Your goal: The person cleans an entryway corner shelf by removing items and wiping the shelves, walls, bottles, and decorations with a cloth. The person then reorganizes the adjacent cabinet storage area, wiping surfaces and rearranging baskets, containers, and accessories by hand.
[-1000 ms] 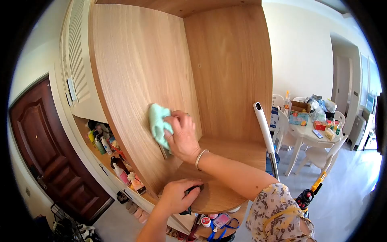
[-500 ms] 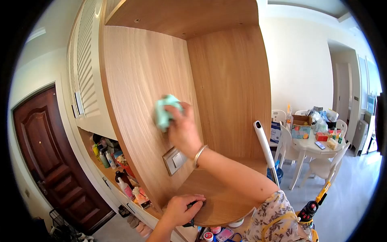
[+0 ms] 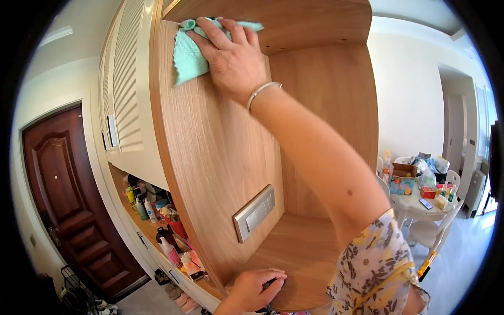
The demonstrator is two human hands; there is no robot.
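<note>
My right hand [image 3: 233, 63] is raised high and presses a mint-green cleaning cloth [image 3: 190, 56] against the upper part of the cabinet's wooden side panel [image 3: 210, 152], close under the top board. Its fingers are curled over the bunched cloth, while one corner hangs down along the panel. Low down, my left hand [image 3: 256, 291] rests at the front edge of the wooden shelf [image 3: 302, 247]. Its fingers are closed around something dark, mostly hidden by the hand. Between the two hands, a metallic switch plate [image 3: 254, 212] is set in the panel.
On the left, an open niche holds bottles [image 3: 149, 210] and other small items beneath a white louvred door [image 3: 126, 84]. A dark red door [image 3: 68, 194] stands farther left, with shoes on the floor. To the right, a white dining table [image 3: 415, 205] carries boxes and bags.
My right hand has moved the cloth upward from the middle of the panel to near its top, uncovering the switch plate. My left hand stays at the shelf edge. The view has shifted.
</note>
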